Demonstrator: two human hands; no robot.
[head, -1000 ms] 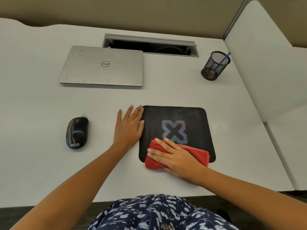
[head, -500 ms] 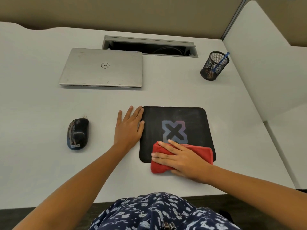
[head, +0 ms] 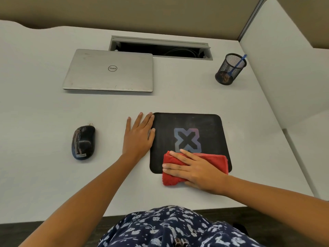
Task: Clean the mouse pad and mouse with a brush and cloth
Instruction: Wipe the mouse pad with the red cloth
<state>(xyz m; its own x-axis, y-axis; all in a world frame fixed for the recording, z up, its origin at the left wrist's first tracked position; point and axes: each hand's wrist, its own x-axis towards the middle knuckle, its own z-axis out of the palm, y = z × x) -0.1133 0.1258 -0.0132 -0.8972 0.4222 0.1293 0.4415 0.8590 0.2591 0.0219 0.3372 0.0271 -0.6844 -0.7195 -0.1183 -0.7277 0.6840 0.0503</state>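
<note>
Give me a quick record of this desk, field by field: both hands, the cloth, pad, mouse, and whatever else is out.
mouse pad: black, X logo, in front of the person
cloth: red, folded, on the pad's near right corner, overhanging onto the desk
left hand: flat on the desk, fingers straight, at the pad's left edge
right hand: fingers straight, pressing the cloth
mouse: black, left of the left hand, untouched
laptop: closed, far left
mesh cup: far right, holds a blue-handled tool
</note>
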